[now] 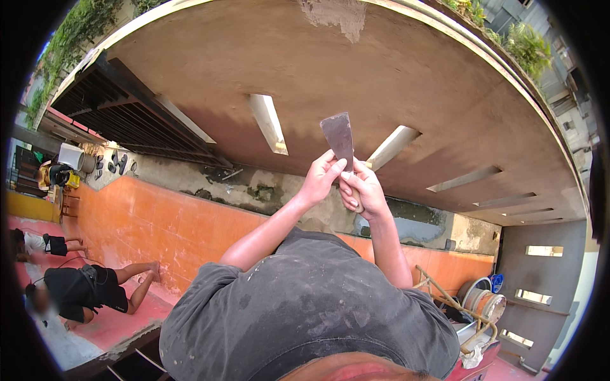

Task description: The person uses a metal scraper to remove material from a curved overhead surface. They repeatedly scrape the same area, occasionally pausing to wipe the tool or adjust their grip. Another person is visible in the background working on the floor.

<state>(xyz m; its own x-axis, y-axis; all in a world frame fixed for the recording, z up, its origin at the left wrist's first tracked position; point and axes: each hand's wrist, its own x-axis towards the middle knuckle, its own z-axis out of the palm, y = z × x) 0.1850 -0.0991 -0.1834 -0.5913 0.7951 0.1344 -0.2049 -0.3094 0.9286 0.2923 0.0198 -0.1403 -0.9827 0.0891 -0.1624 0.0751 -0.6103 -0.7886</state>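
A putty knife with a wide, dull dark blade [339,135] is held up in front of my chest, the blade's broad edge pointing away from me. My right hand [369,190] is wrapped around its light handle [357,197], the thumb lying near the base of the blade. With thumb and fingers, my left hand [324,176] pinches the lower left part of the blade. The two hands are close together, and the fingers hide part of the handle and the blade's base. Behind the tool rises a brown plastered wall [314,85] with slanting slot openings.
Orange tiles [190,209] border a wet concrete strip [257,188] along the wall. A dark metal gate [138,119] stands at left. Two people are at left, the nearer in dark clothes [71,290]. A bamboo frame [448,300] and a bucket [483,305] are at right.
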